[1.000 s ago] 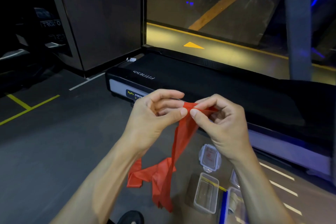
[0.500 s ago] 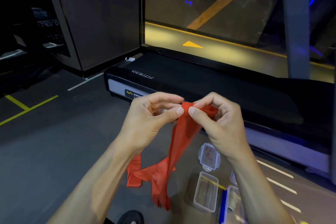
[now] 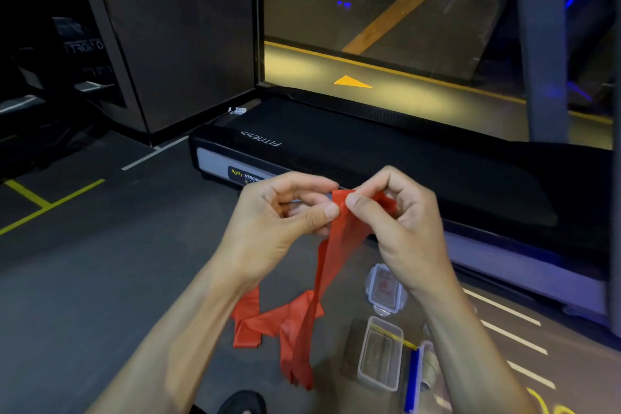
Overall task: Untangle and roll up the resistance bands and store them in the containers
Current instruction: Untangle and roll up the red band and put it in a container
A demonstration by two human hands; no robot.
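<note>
Resistance band (image 3: pixel 336 245), one red strip in view, hangs from both hands at chest height, its lower length trailing down to the floor (image 3: pixel 100 279), where it lies in loose folds. The left hand (image 3: pixel 285 215) pinches the top edge between thumb and forefinger, the other fingers curled; the right hand (image 3: pixel 400 215) pinches the same end just beside it, thumb in front, with a bit of band bunched under its curled fingers. This looks like the start of the roll: the end is being squared up to make the first tight turn. The next move probably calls for folding that end over itself and turning it evenly while the slack feeds up without twisting. On the floor near the right forearm sit one open clear container (image 3: pixel 381 358), one clear lid (image 3: pixel 384 289) beyond it, and a second container (image 3: pixel 428 366) partly hidden, holding something pale and rolled. A blue strip (image 3: pixel 412 380) lies between the two containers.
</note>
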